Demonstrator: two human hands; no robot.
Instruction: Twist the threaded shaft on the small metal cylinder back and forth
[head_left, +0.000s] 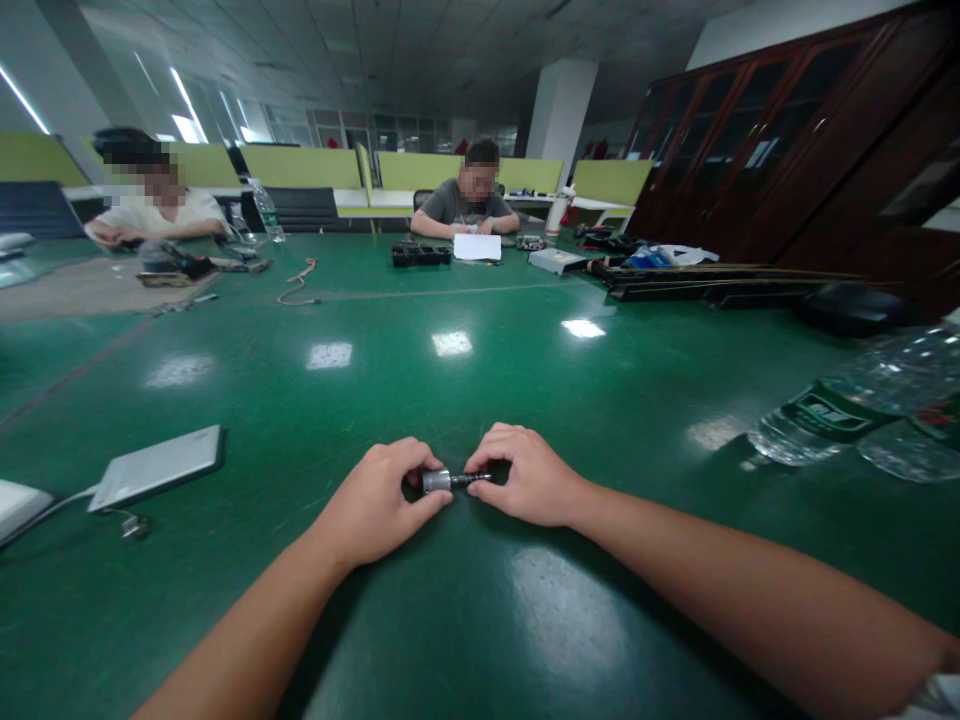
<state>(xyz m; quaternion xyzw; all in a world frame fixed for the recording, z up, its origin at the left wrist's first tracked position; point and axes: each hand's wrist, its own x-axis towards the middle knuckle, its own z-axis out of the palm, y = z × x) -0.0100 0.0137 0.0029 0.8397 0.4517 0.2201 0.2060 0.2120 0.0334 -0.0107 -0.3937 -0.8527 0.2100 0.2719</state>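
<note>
In the middle of the head view, just above the green table (465, 390), both hands meet at a small metal part (454, 480). It has a short silver cylinder at the left and a thinner, dark ridged shaft at the right. My left hand (379, 500) pinches the cylinder between thumb and fingers. Opposite it, my right hand (529, 475) is closed on the shaft with its thumb and index finger. The part lies roughly level, and fingertips cover both of its ends. Its exact kind is too small to make out.
A white flat device (157, 468) with a cable lies at the left. Water bottles (825, 420) stand at the right. Across the table sit two people (469, 200), with a black tray (421, 255), white paper (477, 247) and dark long strips (720, 285) near the far side.
</note>
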